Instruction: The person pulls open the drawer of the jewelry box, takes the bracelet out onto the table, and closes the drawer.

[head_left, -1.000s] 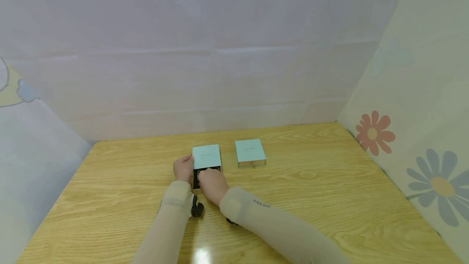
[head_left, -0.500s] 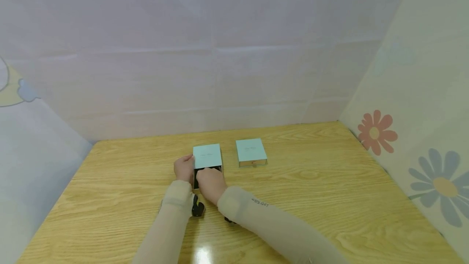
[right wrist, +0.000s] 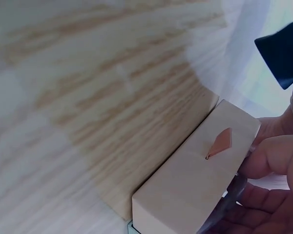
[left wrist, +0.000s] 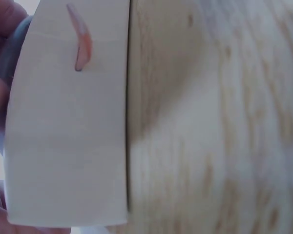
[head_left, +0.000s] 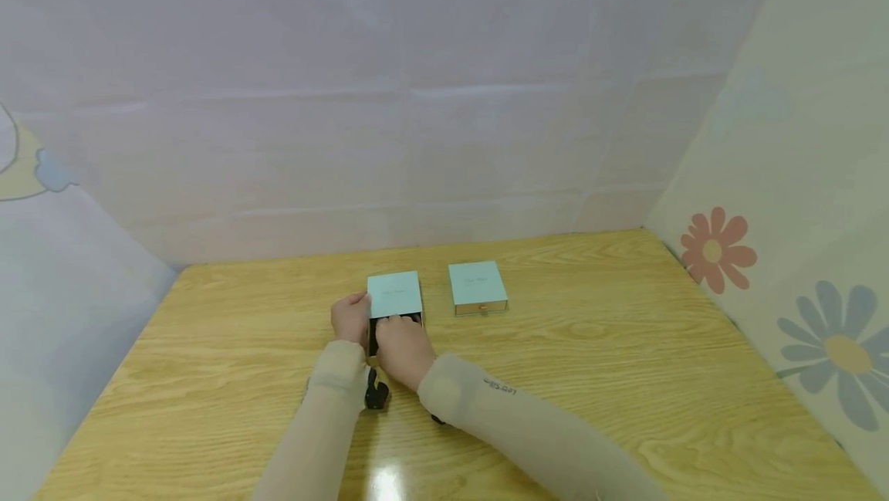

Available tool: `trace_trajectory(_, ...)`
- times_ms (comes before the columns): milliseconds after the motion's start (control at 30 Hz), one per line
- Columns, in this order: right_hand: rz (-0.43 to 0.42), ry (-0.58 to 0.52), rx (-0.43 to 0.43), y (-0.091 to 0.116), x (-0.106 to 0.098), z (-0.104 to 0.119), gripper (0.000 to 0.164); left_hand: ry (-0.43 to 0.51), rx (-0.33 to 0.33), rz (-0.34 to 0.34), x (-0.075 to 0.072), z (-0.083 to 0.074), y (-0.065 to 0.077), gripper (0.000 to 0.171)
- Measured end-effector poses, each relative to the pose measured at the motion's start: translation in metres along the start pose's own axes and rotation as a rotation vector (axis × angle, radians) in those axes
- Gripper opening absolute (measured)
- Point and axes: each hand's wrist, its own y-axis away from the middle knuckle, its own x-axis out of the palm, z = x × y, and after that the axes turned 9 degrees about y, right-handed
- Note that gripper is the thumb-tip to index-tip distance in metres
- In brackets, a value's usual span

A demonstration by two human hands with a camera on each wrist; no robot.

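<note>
A pale blue drawer box lies on the table with its drawer pulled out towards me; the inside looks black. My left hand grips the box's left side. Over the drawer, my right hand reaches down, fingertips hidden inside in the head view. In the right wrist view, thumb and fingers hold a smooth grey curved thing at the drawer's rim; its kind cannot be told. The drawer's pale front carries a small pinkish-brown pull tab.
A second pale blue box, its drawer pushed in, stands to the right with a gap between the two. Bare wood tabletop extends to the right. A pale cloth wall rises behind the table, with another at the right.
Both hands stay at the box with only slight movement. A greyish curved edge beside the right fingers, visible a second ago in the head view, is now hidden there.
</note>
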Motion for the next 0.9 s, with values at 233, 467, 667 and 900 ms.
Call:
trace_trajectory(233, -0.102, 0.131, -0.047, 0.007, -0.001, -0.001, 0.01, 0.026, 0.008, 0.006, 0.001, 0.0, -0.002, 0.035)
trace_trajectory(467, -0.16, 0.177, -0.083, 0.014, -0.002, -0.005, 0.005, -0.005, 0.025, -0.005, 0.001, 0.004, -0.005, 0.034)
trace_trajectory(667, -0.136, 0.199, -0.095, 0.019, -0.007, -0.007, 0.02, -0.031, 0.044, -0.022, 0.002, 0.004, -0.003, 0.033)
trace_trajectory(900, -0.164, 0.178, -0.115, 0.021, -0.01, -0.014, 0.029, -0.041, 0.033, -0.007, 0.001, 0.003, -0.002, 0.034)
